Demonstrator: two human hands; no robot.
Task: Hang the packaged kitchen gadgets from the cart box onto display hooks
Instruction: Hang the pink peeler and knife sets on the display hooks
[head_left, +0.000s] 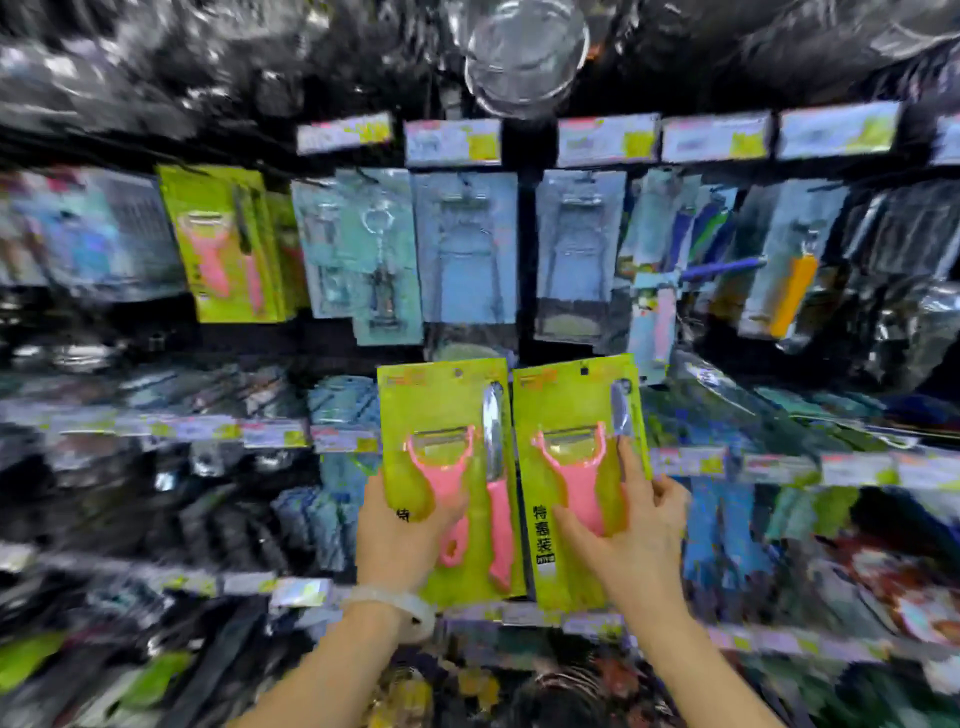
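Observation:
I hold two lime-green carded packs upright side by side in front of the display wall. My left hand (400, 535) grips the lower left of the left pack (441, 405), which shows a pink peeler and a pink-handled knife. My right hand (634, 525) grips the lower right of the right pack (566, 400), thumb across its front over the pink peeler's handle. A matching green pack (223, 244) hangs on a hook at the upper left. The cart box is out of view.
Blue carded gadgets (467, 249) hang in a row above my hands, under a strip of price labels (452, 140). Lower shelves hold more blurred packaged goods. A clear glass bowl (524, 57) sits on the top shelf. The picture is blurred by motion.

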